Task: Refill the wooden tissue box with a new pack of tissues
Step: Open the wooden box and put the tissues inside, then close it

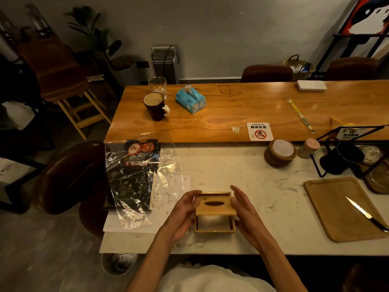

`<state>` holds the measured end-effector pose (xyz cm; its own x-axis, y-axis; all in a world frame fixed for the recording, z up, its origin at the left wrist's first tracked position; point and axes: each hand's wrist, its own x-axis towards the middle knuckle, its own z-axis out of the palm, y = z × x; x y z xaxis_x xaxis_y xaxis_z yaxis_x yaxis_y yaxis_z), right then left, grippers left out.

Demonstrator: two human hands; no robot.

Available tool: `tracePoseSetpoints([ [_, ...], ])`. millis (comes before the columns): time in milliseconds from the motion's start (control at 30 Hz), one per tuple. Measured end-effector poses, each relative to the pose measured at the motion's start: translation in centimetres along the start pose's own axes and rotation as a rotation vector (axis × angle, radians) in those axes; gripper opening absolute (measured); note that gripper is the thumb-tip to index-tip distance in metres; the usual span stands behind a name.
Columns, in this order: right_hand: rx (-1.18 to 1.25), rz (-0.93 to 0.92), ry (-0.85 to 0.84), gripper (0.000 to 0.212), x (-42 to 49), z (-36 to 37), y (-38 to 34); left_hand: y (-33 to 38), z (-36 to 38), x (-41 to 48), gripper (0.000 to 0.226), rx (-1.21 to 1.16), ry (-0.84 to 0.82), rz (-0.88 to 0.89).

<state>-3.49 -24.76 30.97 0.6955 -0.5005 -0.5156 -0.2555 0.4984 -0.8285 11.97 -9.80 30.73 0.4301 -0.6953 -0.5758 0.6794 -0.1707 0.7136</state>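
Wooden tissue box (214,210) sits between plastic bag (134,182) and tray (328,207) holding knife (365,214).

I see matt bare-wood wooden tissue box (214,208), smooth marble-look counter (252,186), crinkly glossy clear plastic bag (134,180), glossy varnished wood tabletop (231,106).

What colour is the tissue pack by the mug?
The tissue pack is light blue; head view.

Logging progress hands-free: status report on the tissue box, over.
Left hand grips wooden tissue box, left side; right hand open alongside. Lid on, white tissue inside. Nothing blocking.
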Motion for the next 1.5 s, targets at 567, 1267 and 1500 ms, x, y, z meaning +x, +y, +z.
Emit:
tracePoseSetpoints([
  [567,-1.449,-0.210,0.213,0.079,-0.8,-1.8,5.6,-5.7,1.1,-2.4,0.072,1.301,0.253,0.278],
  [1267,-0.335,0.039,0.008,0.123,10.2,0.3,-7.0,5.5,4.4,10.9,0.070,0.436,0.024,0.076],
  [1500,-0.363,-0.026,-0.031,0.097,13.9,-0.1,-8.3,7.3,5.2,14.3,0.073,0.413,0.031,0.097],
])
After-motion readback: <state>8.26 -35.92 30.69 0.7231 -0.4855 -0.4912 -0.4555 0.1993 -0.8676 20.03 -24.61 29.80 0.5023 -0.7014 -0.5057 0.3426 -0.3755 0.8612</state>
